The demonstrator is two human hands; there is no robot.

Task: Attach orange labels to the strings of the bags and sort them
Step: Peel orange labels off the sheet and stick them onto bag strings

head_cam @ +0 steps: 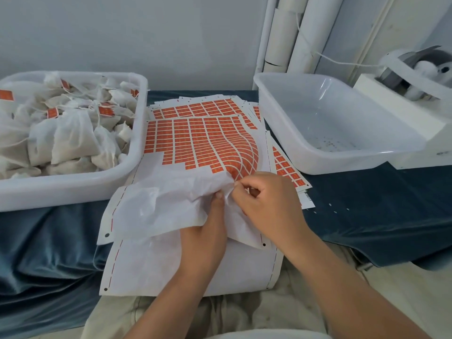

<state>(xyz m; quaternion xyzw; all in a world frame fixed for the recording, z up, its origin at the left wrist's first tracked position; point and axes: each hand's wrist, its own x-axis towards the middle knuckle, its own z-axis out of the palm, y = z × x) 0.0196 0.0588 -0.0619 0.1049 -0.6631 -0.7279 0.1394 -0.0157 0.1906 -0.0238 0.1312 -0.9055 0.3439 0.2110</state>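
A sheet of orange labels [195,140] lies in front of me on the blue cloth, its near part peeled bare and crumpled. My left hand [208,231] holds the crumpled white backing paper [166,204] from below, fingers curled into it. My right hand [266,201] pinches at the sheet's edge where the orange labels end, thumb and forefinger together. The white tub [80,184] on the left holds several white drawstring bags [71,140], some with orange labels on their strings.
An empty translucent tub [325,165] stands at the right, with more label sheets [291,172] tucked beside it. A white machine [415,99] with a string spool sits at the far right. White pipes [281,35] rise behind. My lap is below the table edge.
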